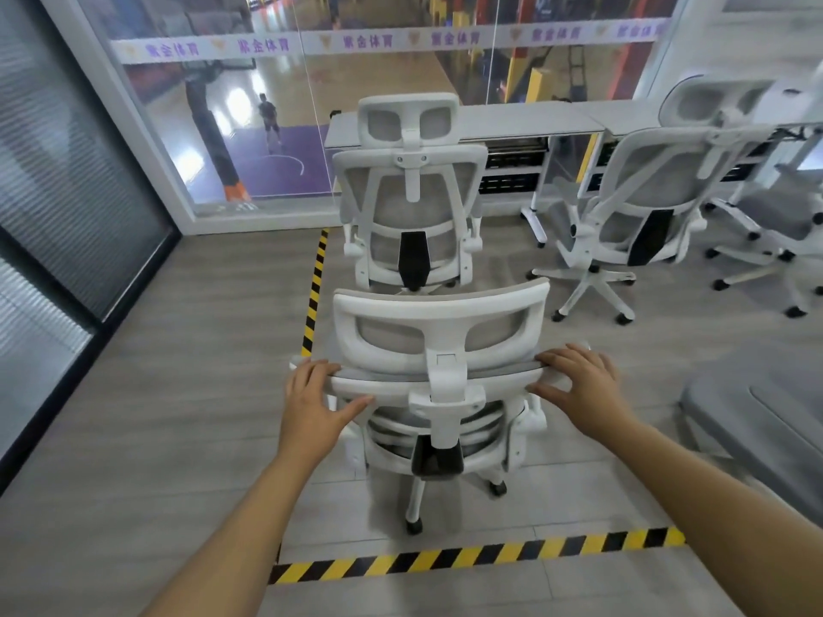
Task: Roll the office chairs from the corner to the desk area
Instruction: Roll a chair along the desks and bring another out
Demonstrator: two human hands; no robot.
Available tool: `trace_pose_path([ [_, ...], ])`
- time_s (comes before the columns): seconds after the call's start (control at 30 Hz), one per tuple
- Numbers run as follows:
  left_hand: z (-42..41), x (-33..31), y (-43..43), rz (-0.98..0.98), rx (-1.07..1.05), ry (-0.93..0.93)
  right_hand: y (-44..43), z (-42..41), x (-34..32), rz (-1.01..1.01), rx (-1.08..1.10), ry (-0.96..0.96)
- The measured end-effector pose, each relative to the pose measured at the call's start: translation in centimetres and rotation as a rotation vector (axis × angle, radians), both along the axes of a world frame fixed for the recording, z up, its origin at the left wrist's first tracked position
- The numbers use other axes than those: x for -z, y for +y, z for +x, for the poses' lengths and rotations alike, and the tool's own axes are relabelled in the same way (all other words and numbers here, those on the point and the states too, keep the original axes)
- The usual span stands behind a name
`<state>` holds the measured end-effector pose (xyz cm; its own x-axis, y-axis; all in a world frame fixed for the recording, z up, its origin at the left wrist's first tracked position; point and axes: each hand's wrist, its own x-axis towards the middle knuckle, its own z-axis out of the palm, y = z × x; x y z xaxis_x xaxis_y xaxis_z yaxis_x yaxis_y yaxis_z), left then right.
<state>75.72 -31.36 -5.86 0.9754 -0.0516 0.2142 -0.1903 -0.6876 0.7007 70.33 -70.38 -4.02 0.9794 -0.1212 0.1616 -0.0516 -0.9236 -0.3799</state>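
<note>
A white mesh office chair (438, 331) stands right in front of me, seen from behind. My left hand (314, 394) grips the left end of its backrest top rail. My right hand (579, 380) grips the right end of the same rail. A second white chair (412, 202) stands just beyond it, also back to me, close to the long white desk (534, 120) along the glass wall. A third white chair (641, 207) sits at the desk to the right.
Yellow-black hazard tape (476, 556) runs across the floor behind the near chair, and another strip (315, 291) runs along its left. A glass partition (67, 193) lines the left side. More chairs (766, 242) and a grey seat (757, 416) crowd the right.
</note>
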Motion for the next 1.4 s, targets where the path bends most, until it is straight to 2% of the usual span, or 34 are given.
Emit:
trace_pose_path([
  [0.23,0.8,-0.3,0.1,-0.018,0.004,0.015,0.1,0.8,0.0,0.040,-0.058,-0.043],
  [0.67,-0.5,0.5,-0.1,-0.002,0.010,-0.018,-0.1,-0.4,0.2,0.106,-0.036,-0.057],
  [0.8,-0.7,0.4,-0.2,0.010,0.002,-0.002,-0.2,-0.4,0.4,0.069,-0.059,-0.085],
  [1.0,-1.4,-0.6,-1.0,0.069,0.002,0.047,-0.8,-0.2,0.5,0.086,-0.039,0.031],
  [1.13,-1.4,-1.3,-1.1,0.206,-0.056,0.149,-1.4,-1.2,0.2,0.006,-0.097,0.131],
  [1.2,-3.1,-2.2,-2.5,0.210,-0.159,0.132,-2.4,-2.7,-0.1,0.020,-0.115,0.118],
  [1.27,-6.5,-3.5,-5.5,0.113,-0.236,0.069,-3.9,-5.3,-0.4,0.099,-0.109,0.080],
  [1.33,-10.3,-4.6,-10.2,0.035,-0.202,0.006,-6.1,-8.6,-0.4,0.186,-0.069,0.062],
  [1.4,-13.3,-5.1,-16.2,0.025,-0.076,-0.025,-9.1,-12.6,-0.1,0.234,-0.009,0.080],
])
